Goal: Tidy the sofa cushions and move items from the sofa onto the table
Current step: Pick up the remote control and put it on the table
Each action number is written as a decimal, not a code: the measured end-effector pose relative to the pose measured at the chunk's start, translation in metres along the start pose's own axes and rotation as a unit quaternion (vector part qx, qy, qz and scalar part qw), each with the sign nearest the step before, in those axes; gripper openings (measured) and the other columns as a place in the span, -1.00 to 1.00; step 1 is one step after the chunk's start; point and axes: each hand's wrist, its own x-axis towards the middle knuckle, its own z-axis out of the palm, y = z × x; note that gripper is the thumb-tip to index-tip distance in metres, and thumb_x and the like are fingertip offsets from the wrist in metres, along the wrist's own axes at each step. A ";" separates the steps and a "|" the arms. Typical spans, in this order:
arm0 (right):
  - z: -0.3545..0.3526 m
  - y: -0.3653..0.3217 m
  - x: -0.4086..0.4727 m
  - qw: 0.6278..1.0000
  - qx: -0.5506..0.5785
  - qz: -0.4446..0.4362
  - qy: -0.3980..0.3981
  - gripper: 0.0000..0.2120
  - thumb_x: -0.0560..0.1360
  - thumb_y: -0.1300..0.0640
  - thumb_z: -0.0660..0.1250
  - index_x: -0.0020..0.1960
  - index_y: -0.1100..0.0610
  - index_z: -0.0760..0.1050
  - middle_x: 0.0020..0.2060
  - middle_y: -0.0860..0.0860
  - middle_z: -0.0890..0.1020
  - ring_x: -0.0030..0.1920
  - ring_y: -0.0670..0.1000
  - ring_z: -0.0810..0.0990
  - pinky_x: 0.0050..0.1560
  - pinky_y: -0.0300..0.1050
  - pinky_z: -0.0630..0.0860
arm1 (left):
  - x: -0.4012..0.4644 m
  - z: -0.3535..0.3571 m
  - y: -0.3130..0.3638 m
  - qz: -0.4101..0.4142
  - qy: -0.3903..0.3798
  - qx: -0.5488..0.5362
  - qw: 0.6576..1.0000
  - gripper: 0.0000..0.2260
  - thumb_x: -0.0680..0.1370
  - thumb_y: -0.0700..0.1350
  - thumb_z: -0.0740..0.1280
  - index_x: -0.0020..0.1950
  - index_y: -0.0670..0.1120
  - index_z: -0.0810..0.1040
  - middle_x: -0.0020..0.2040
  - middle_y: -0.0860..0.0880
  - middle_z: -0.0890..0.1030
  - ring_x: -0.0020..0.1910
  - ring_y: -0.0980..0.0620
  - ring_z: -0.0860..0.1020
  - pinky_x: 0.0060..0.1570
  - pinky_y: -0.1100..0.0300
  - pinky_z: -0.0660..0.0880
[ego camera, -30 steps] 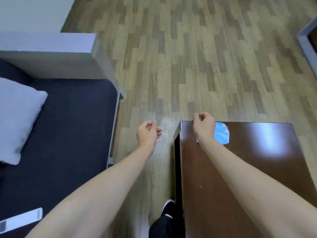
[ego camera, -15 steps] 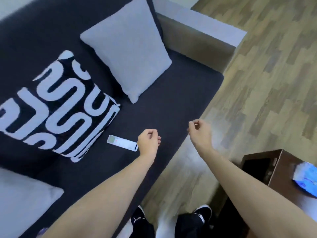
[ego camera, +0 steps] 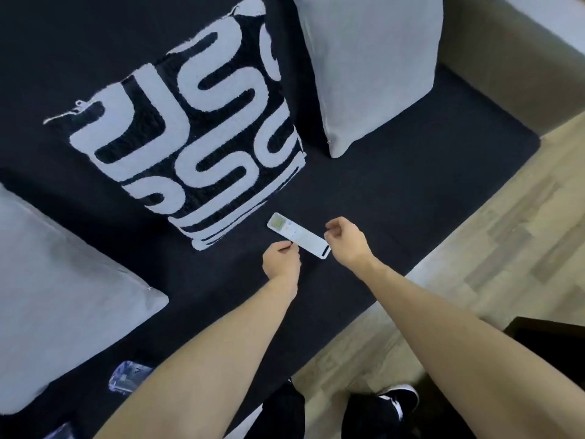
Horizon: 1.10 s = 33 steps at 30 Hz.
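A white remote control [ego camera: 297, 234] lies flat on the dark sofa seat [ego camera: 395, 198], just below a black-and-white patterned cushion [ego camera: 190, 141]. My left hand [ego camera: 281, 259] hovers at the remote's near side with fingers curled and nothing in them. My right hand [ego camera: 346, 240] hangs over the remote's right end, fingers loosely curled, holding nothing. A grey cushion [ego camera: 370, 64] leans at the sofa's back right. Another grey cushion [ego camera: 57, 299] lies at the left. A clear plastic bottle [ego camera: 126, 377] lies on the seat at the lower left, partly hidden by my left forearm.
The sofa's grey armrest [ego camera: 519, 58] closes the right end. Wooden floor [ego camera: 506, 248] runs along the sofa front. A corner of the dark table [ego camera: 550, 337] shows at the lower right. My feet in black shoes [ego camera: 399, 400] stand between sofa and table.
The view has swung from the table and floor to the sofa. Both hands have moved over the seat and now flank the remote. The blue packet stayed on the table, now out of view.
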 end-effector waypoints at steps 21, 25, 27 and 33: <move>0.081 0.030 0.085 0.998 0.015 0.065 -0.011 -0.77 0.61 0.15 0.25 0.24 0.15 0.49 -0.02 0.03 0.60 -0.03 0.01 0.56 -0.01 -0.08 0.52 | 0.096 0.021 -0.025 -0.065 -0.056 0.012 0.996 -0.87 0.55 -0.30 0.36 0.05 -0.13 0.61 0.05 -0.19 0.68 -0.02 -0.08 0.68 -0.07 0.07 0.65; 0.075 0.033 0.077 0.990 0.118 0.080 0.013 -0.87 0.58 0.14 0.32 0.11 0.11 0.51 -0.08 0.02 0.63 -0.05 0.03 0.62 -0.02 -0.03 0.59 | 0.087 0.021 -0.017 -0.056 -0.086 -0.020 0.994 -0.86 0.53 -0.28 0.40 0.07 -0.15 0.61 0.02 -0.18 0.68 -0.03 -0.09 0.69 -0.09 0.08 0.65; 0.070 0.035 0.072 0.981 0.175 0.086 0.016 -0.93 0.56 0.15 0.35 0.04 0.10 0.51 -0.01 0.08 0.67 0.02 0.10 0.67 0.08 0.11 0.63 | 0.082 0.021 -0.010 -0.038 -0.093 -0.017 0.995 -0.84 0.52 -0.28 0.41 0.10 -0.16 0.61 0.03 -0.17 0.68 -0.03 -0.09 0.69 -0.09 0.07 0.66; 0.036 0.032 0.045 0.956 0.277 0.077 0.056 -0.94 0.56 0.13 0.37 -0.06 0.09 0.51 -0.01 0.13 0.70 0.03 0.10 0.70 0.02 0.06 0.66 | 0.051 0.030 0.017 0.046 -0.141 0.038 0.988 -0.87 0.53 -0.26 0.40 0.06 -0.13 0.64 0.02 -0.10 0.70 -0.04 -0.02 0.69 -0.07 0.07 0.65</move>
